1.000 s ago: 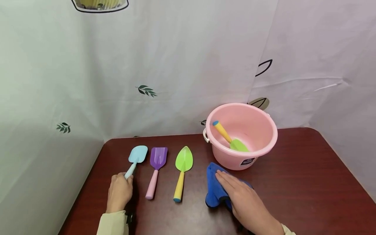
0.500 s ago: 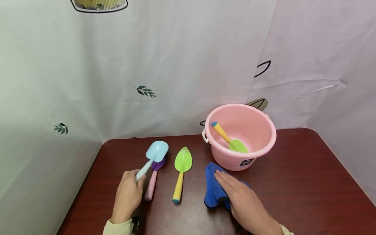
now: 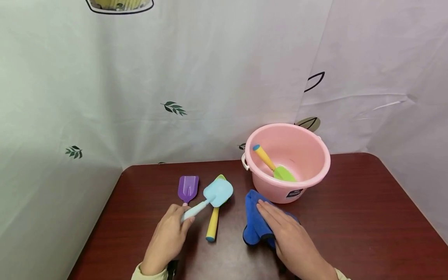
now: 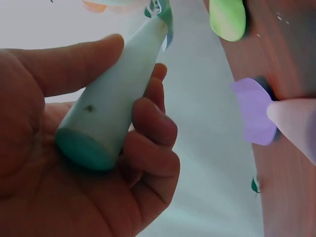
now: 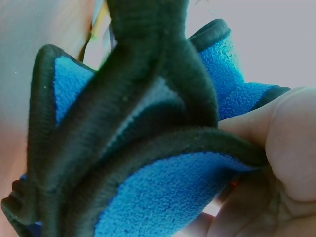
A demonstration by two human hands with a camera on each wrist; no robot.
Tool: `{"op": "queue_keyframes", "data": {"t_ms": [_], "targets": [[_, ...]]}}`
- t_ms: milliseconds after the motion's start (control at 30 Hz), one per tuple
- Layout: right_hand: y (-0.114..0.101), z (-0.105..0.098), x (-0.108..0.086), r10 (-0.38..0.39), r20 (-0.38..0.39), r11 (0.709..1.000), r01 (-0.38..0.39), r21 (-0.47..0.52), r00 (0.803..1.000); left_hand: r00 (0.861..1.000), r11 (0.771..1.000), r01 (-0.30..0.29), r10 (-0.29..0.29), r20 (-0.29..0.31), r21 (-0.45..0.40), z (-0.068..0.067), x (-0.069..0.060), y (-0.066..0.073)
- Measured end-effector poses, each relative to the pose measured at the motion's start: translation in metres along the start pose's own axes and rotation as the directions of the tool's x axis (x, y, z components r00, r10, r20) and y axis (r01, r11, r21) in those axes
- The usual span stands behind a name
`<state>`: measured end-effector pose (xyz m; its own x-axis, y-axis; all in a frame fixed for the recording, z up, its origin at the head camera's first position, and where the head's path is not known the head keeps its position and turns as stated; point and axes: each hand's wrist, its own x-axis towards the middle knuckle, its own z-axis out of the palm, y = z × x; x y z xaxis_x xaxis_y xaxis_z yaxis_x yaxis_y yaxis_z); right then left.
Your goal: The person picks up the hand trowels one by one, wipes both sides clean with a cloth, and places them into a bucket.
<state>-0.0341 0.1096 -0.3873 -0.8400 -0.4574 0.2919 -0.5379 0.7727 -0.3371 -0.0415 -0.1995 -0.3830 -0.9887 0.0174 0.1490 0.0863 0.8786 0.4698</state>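
Note:
My left hand (image 3: pixel 168 237) grips the handle of a light-blue toy shovel (image 3: pixel 218 192), thumb on one side and fingers curled round the other. Its blade is over the green blade of a yellow-handled toy shovel (image 3: pixel 212 225) and hides most of it. A purple toy shovel (image 3: pixel 188 188) lies to the left, its pink handle mostly behind my left hand. My right hand (image 3: pixel 292 239) holds a folded blue cloth (image 3: pixel 257 223) with black edging; in the right wrist view the cloth (image 5: pixel 163 192) is bunched between thumb and fingers.
A pink bucket (image 3: pixel 269 190) stands at the back right of the dark red table (image 3: pixel 367 217). Inside it leans another green shovel with a yellow handle (image 3: pixel 265 157). A pale printed curtain (image 3: pixel 210 77) hangs behind the table.
My left hand has lifted the light-blue shovel from the table's left side and carried it right, past the purple shovel to above the green one. The right hand and cloth have hardly moved.

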Motion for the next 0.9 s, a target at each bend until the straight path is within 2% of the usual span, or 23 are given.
{"op": "queue_keyframes", "data": {"t_ms": [300, 667, 800, 900], "targets": [[-0.002, -0.002, -0.001, -0.030, -0.040, 0.999, 0.029, -0.021, 0.999, 0.994, 0.995, -0.102, 0.102, 0.032, 0.001, 0.001, -0.002, 0.013], [-0.005, -0.004, 0.000, 0.007, 0.023, 1.000, -0.007, -0.017, 1.000, 0.980, 0.980, -0.196, 0.197, 0.019, -0.041, 0.007, -0.004, 0.024], [-0.007, -0.003, 0.001, 0.009, 0.061, 1.000, -0.009, 0.008, 0.998, 0.969, 0.969, -0.245, 0.246, 0.025, -0.043, 0.010, -0.004, 0.025], [-0.009, -0.002, 0.001, 0.008, 0.104, 0.999, -0.011, 0.031, 0.994, 0.953, 0.952, -0.302, 0.303, 0.010, -0.042, 0.013, -0.005, 0.026]]}}
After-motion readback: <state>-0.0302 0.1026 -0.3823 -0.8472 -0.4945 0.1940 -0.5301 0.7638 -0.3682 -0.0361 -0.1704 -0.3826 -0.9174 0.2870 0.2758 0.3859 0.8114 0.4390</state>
